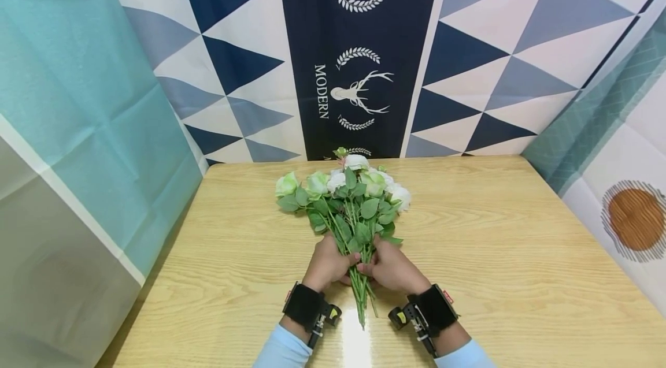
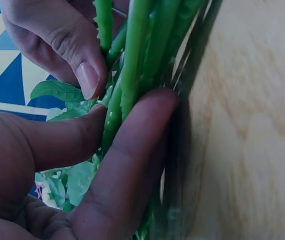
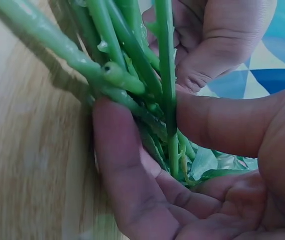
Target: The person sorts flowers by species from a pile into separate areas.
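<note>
A bouquet of flowers (image 1: 359, 206) with white and pale green blooms and leafy green stems lies along the table, blooms toward the back. My left hand (image 1: 328, 264) grips the bundled stems (image 2: 135, 60) from the left, thumb on top and a finger curled beneath them. From the right, my right hand (image 1: 392, 267) holds the same bundle, its thumb (image 3: 222, 120) against the stems and fingers curled under. Both thumbs are close together over the bundle. Cut stem ends stick out below the hands, toward the table's front.
The wooden table (image 1: 234, 252) extends on both sides of the bouquet. Behind it hangs a patterned cloth (image 1: 354, 56) with triangles and deer heads. More cloth hangs at the left (image 1: 93, 96) and right. Each wrist wears a black band with a small camera.
</note>
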`<state>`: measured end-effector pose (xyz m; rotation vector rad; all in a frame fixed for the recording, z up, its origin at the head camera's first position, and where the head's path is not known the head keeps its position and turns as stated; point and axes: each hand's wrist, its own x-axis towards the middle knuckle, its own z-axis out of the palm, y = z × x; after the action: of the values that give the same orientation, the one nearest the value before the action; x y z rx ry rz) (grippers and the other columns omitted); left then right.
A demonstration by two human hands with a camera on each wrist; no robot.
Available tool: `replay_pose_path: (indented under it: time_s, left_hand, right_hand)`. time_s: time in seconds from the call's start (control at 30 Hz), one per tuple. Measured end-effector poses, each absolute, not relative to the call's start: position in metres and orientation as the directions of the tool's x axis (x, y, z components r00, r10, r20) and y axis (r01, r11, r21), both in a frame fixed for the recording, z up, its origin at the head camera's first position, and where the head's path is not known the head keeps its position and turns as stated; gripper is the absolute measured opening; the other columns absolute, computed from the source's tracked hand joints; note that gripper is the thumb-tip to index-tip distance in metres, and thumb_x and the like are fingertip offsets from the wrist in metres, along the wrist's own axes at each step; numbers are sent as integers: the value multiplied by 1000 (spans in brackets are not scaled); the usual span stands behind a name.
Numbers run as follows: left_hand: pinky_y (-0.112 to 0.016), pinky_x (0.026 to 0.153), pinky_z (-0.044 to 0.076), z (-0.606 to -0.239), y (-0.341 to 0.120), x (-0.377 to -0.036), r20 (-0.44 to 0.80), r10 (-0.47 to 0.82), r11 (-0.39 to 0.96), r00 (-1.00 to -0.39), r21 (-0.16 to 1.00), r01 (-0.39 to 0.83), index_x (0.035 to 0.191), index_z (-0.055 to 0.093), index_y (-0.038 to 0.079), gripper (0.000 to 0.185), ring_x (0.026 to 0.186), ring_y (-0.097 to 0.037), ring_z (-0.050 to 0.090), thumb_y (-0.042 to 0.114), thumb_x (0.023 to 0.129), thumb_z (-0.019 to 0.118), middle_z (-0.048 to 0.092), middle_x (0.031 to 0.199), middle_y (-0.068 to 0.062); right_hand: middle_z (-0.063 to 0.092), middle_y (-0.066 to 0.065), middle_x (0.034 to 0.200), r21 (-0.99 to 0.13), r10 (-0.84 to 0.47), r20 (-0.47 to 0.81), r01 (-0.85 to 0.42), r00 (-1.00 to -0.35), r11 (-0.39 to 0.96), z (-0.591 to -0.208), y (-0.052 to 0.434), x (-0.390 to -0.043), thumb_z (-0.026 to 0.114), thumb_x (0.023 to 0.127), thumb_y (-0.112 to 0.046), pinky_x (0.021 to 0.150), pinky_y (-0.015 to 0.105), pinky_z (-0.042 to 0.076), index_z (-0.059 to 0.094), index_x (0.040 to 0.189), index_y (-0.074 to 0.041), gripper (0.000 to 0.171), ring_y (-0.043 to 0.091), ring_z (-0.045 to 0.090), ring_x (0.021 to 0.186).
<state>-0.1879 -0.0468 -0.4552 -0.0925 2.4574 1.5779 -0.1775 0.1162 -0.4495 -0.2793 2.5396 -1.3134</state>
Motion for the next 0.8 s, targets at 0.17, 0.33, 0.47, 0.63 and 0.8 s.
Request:
replay_pose_path:
  time_s: [0.17,0.33,0.47,0.63,0.8]
  left_hand:
    - [-34,46,56,-454,-50,-188,-216,76,399,-973,901,-169,153,27,-11,80,47,-24,67,11,95,76,39,142,-47]
    - [-35,47,57,-454,-55,-190,-209,85,387,-974,908,-161,150,31,-12,74,48,-26,67,9,95,75,43,138,-46]
    - [-35,47,57,-455,-61,-192,-209,87,391,-974,906,-160,147,34,-12,71,48,-26,67,9,94,75,44,136,-47]
    - [-36,49,57,-455,-70,-194,-218,97,381,-971,910,-166,144,37,-12,67,49,-26,68,10,94,76,48,132,-45]
    - [-39,52,59,-454,-79,-195,-215,134,328,-967,931,-162,136,42,-11,62,54,-29,70,17,94,78,60,111,-30]
  right_hand:
    - [59,8,66,-829,-285,-173,-17,-943,559,-450,114,-178,73,96,-8,47,29,43,8,155,17,91,18,57,52]
    - [59,8,67,-836,-291,-178,-11,-940,548,-450,110,-180,72,96,-9,50,31,47,6,156,15,92,20,60,54]
    - [59,9,68,-857,-297,-171,-7,-939,516,-451,104,-183,72,95,-6,52,33,52,5,156,16,93,20,60,53]
    - [58,10,69,-869,-319,-162,-18,-934,495,-453,97,-187,72,95,-4,54,35,56,5,155,16,93,21,62,54]
    - [57,9,70,-856,-341,-157,-45,-927,516,-454,90,-192,73,95,-7,54,34,55,6,156,16,93,21,60,55]
